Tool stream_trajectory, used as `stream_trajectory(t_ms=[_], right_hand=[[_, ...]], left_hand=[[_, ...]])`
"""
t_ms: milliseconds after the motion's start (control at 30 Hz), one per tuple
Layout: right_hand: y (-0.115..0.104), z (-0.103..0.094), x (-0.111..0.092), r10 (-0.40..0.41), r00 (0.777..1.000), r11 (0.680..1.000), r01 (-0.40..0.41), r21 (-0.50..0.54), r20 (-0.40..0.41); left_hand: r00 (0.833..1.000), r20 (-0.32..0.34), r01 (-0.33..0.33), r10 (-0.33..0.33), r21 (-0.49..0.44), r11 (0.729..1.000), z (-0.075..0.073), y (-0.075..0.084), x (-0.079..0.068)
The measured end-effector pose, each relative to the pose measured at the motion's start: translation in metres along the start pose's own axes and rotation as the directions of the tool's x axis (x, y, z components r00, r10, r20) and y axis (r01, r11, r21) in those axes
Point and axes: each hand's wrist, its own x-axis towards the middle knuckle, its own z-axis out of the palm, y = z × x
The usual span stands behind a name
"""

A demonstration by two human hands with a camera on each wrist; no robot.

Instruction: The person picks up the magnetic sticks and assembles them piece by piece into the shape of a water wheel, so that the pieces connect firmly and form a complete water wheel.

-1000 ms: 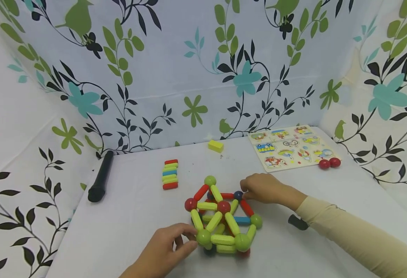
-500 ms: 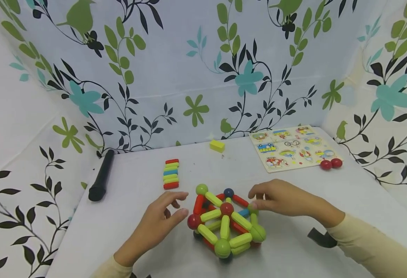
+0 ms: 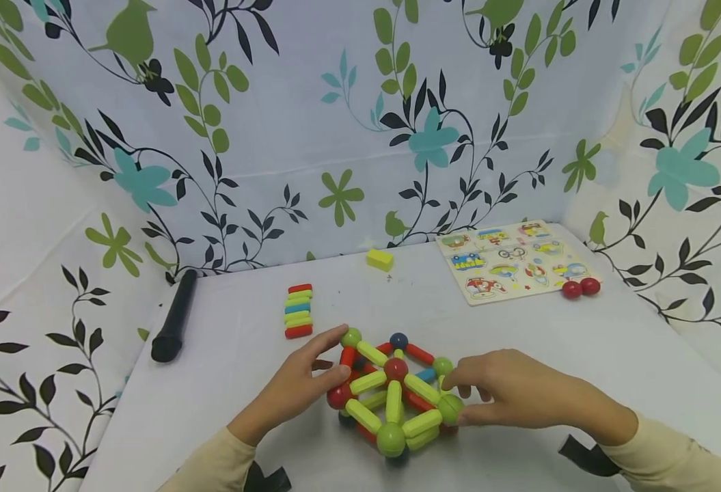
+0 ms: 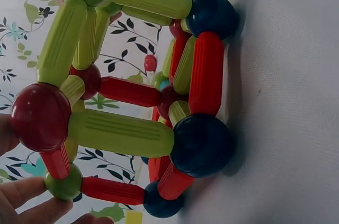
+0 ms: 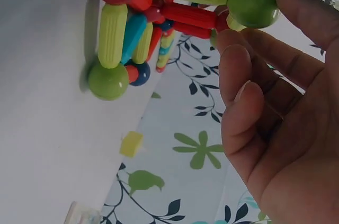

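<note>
A ball-and-stick construction model [image 3: 395, 406] stands on the white table, built of lime, red and blue sticks joined by green, red and dark blue balls. On its left side, my left hand [image 3: 298, 383] has fingertips at a green ball [image 4: 63, 181] and its thumb by a red ball [image 4: 41, 117], gripping the frame between them. Across from it, my right hand [image 3: 514, 389] pinches a green ball [image 5: 253, 0] at the right corner between thumb and forefinger. Its other fingers curl loosely, as the right wrist view shows.
Several short coloured sticks [image 3: 298, 311] lie in a row behind the model. A black microphone [image 3: 175, 318] lies at left, a yellow block [image 3: 379, 259] at the back. At back right are a picture puzzle board [image 3: 508, 263] and two red balls [image 3: 581, 288].
The model has turned on the table. My left hand let go, moved up and took hold farther back; my right hand moved from the rear blue ball forward to the right corner.
</note>
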Motion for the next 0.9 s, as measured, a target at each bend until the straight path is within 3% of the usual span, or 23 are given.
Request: stream_trajectory(t_ms=[167, 333, 500, 667, 900], right_hand=[[0.005, -0.004, 0.003, 0.005, 0.999, 1.000, -0.006, -0.016, -0.039], [0.017, -0.007, 0.006, 0.075, 0.996, 0.997, -0.075, 0.011, -0.049], [0.034, -0.007, 0.011, 0.125, 0.991, 0.986, -0.120, 0.116, -0.037], [0.047, -0.005, 0.017, 0.129, 0.992, 0.963, -0.124, 0.240, -0.006], [0.051, -0.001, 0.024, 0.136, 0.990, 0.926, -0.141, 0.351, 0.038]], left_hand=[[0.997, -0.064, 0.047, -0.048, -0.018, 0.999, 0.002, 0.000, -0.008], [0.986, -0.102, 0.126, -0.134, -0.078, 0.989, 0.008, 0.003, -0.019], [0.973, -0.120, 0.178, -0.196, -0.147, 0.973, 0.014, 0.006, -0.027], [0.953, -0.115, 0.242, -0.282, -0.276, 0.930, 0.018, 0.007, -0.025], [0.936, -0.100, 0.296, -0.338, -0.295, 0.909, 0.017, 0.004, -0.021]])
